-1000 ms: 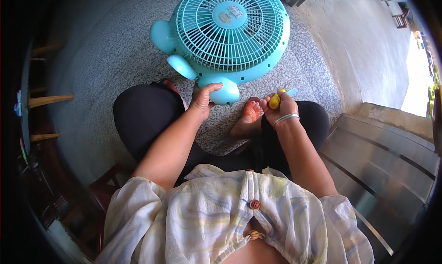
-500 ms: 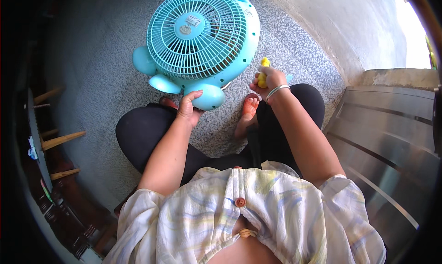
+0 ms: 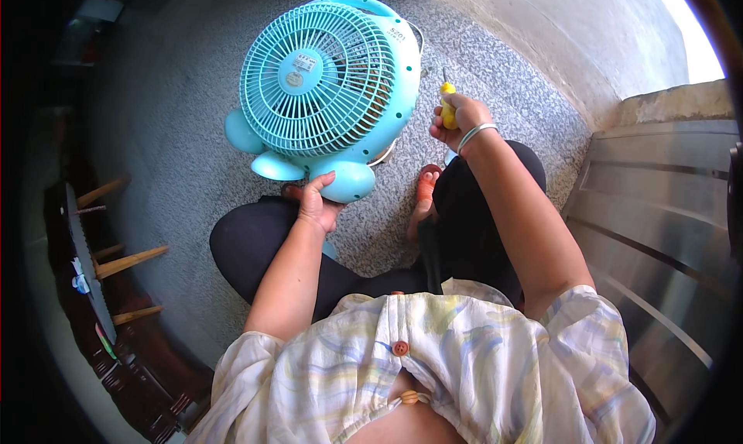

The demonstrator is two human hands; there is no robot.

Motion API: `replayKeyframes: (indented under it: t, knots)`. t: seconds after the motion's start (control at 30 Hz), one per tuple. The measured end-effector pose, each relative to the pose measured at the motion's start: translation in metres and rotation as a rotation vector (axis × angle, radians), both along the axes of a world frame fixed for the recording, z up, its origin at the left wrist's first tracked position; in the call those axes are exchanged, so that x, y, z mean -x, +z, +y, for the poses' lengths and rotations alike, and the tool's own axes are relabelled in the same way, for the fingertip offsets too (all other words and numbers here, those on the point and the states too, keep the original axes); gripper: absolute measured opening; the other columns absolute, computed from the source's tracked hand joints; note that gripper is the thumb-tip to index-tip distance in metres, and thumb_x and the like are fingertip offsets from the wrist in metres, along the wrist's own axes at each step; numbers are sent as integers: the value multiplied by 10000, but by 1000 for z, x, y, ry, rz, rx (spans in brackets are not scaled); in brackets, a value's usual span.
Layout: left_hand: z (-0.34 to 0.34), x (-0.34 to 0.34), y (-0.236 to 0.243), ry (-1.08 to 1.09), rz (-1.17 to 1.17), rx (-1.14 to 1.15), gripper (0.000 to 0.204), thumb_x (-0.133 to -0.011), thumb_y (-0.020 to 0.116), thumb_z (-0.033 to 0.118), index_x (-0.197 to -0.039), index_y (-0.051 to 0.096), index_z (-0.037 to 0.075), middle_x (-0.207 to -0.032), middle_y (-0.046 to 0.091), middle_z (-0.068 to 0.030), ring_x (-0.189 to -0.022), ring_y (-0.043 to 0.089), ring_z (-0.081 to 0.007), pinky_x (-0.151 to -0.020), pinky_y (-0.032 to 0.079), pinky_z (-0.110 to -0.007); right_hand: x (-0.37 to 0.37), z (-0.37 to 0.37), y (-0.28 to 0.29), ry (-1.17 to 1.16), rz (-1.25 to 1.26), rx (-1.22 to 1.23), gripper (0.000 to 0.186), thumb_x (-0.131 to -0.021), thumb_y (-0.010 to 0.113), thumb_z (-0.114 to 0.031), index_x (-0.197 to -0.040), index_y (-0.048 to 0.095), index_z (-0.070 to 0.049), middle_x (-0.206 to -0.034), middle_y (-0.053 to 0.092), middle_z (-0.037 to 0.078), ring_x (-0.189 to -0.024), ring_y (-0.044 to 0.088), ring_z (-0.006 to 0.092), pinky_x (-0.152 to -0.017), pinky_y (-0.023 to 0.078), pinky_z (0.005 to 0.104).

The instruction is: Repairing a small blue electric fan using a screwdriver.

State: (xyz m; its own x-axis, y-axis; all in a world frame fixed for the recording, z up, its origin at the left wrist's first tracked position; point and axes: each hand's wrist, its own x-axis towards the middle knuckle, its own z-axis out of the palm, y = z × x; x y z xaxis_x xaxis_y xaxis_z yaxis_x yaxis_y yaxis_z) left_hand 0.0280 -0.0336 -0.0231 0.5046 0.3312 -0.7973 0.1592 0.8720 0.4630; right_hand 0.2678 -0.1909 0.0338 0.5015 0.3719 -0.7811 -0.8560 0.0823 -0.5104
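Observation:
A turquoise electric fan with a round slotted grille stands tilted in front of me, rounded lobes along its lower edge. My left hand grips the nearest rounded lobe, thumb on top and fingers underneath, partly hidden. To the right of the fan, apart from it, my right hand is closed round the yellow handle of a screwdriver. Its thin shaft points away from me. A white cord shows at the fan's lower right edge.
Grey speckled flooring lies around the fan. A ribbed metal panel stands close on my right, with a low ledge beyond it. Wooden legs of a piece of furniture jut out at the left. My sandalled foot is near the fan.
The fan has shifted slightly left and nearer in the picture, my left hand still on its lobe. My right hand has moved a little away from me, and the screwdriver's shaft now shows.

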Motion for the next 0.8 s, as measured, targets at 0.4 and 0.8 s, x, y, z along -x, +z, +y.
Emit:
replayKeyframes:
  t: [0.4, 0.8]
  knots:
    - [-5, -7, 9, 34, -26, -47, 607, -633, 656, 140, -1193, 424, 109, -1124, 505, -100, -1054, 484, -313, -911, 380, -534, -43, 12, -11, 147, -115, 176, 166, -830, 493, -123, -927, 459, 7, -713, 484, 90, -487, 452, 157, -436, 410, 325]
    - [-3, -6, 13, 54, -30, -70, 684, -636, 624, 66, -1246, 343, 195, -1188, 445, -79, -1107, 433, -321, -911, 351, -566, -129, 49, 23, 278, -629, 378, 147, -810, 551, -122, -791, 574, 22, -620, 508, 82, -429, 426, 135, -352, 340, 282]
